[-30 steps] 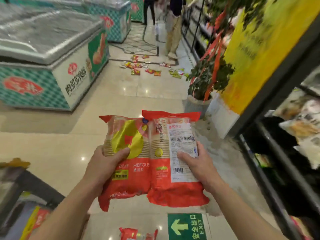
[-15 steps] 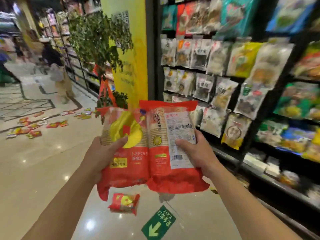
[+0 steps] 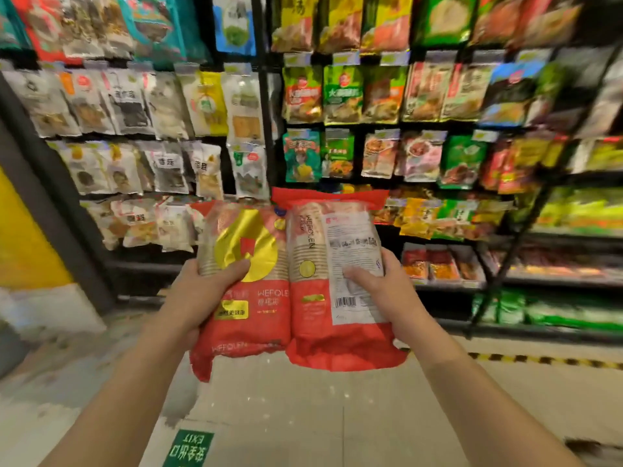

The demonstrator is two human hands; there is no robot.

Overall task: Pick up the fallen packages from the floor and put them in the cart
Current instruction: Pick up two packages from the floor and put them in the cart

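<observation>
Packages at centre frame: my left hand (image 3: 205,291) grips the yellow-marked red package (image 3: 249,281), my right hand (image 3: 381,288) grips the label-side one (image 3: 333,274) (touching), before blurred shelves (image 3: 438,126).

My left red pack (image 3: 251,291) says "WEFOLEN" in white letters in the middle and again near its bottom. My right red pack (image 3: 340,281) says "WEFOLEN" too, running sideways up its clear part. It has a white label (image 3: 354,264) with a barcode, but the small print is too blurry to read. At the bottom of the frame, a green floor sign (image 3: 188,448) says "EXIT", upside down to me.
</observation>
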